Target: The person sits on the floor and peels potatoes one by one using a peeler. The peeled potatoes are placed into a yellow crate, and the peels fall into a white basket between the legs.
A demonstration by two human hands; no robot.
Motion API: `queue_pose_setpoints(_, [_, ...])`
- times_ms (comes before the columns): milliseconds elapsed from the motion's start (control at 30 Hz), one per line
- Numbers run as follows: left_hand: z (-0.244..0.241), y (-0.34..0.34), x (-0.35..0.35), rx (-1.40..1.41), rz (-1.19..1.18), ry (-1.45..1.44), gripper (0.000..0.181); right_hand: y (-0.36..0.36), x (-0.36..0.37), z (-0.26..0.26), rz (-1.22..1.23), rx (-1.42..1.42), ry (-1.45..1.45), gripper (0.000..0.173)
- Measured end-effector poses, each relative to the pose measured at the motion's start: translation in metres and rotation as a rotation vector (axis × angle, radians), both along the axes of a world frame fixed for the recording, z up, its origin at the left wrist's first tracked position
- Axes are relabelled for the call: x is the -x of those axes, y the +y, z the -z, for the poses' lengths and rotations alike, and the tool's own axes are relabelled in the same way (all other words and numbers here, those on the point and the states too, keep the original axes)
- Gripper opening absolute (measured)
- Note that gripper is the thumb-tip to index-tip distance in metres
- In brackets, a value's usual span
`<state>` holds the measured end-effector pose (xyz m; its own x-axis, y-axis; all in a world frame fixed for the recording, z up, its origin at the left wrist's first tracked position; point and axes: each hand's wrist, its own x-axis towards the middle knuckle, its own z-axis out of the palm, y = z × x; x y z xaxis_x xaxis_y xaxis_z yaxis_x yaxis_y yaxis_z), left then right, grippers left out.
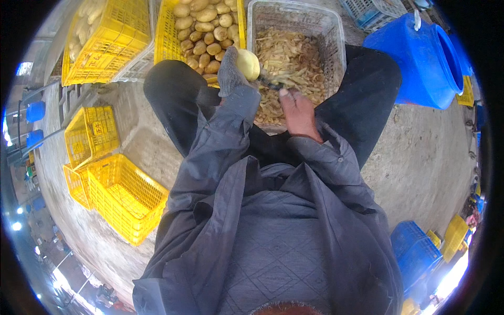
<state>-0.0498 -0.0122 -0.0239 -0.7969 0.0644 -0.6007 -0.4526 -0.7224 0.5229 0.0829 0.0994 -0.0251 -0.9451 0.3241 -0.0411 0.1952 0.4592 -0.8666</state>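
My left hand (231, 73), in a grey knit glove, holds a pale peeled potato (248, 65). Just right of it, my bare right hand (296, 108) grips a dark-handled tool (271, 82), probably a peeler; its head is blurred beside the potato. Both hands are over the near part of a grey plastic crate (339, 39) between my knees, which holds many potato peelings (291, 51). Against its left side stands a yellow plastic crate (165, 35) full of unpeeled potatoes (212, 35).
At the upper left a tilted-looking yellow crate (130, 31) holds pale potatoes (86, 23). Several yellow crates (126, 197) stand on the concrete floor (417, 153) at left. A large blue barrel (409, 63) is beyond my right knee; a blue container (415, 252) lies lower right.
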Motion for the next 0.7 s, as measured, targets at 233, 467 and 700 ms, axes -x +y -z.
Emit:
queue_pose_setpoints(233, [0.013,0.007,-0.013,-0.016,0.068,0.201,0.033,-0.006,0.024,-0.025,0.050,-0.137,0.080,0.032])
queue_pose_setpoints(467, [-0.010,0.002,-0.018,0.005,0.017,0.117,0.034,-0.012,0.000,-0.006,0.028,-0.124,-0.048,0.035])
queue_pose_setpoints(700, [0.007,0.004,-0.002,-0.060,0.026,0.138,0.036,-0.003,0.010,0.016,0.126,0.016,-0.073,0.036])
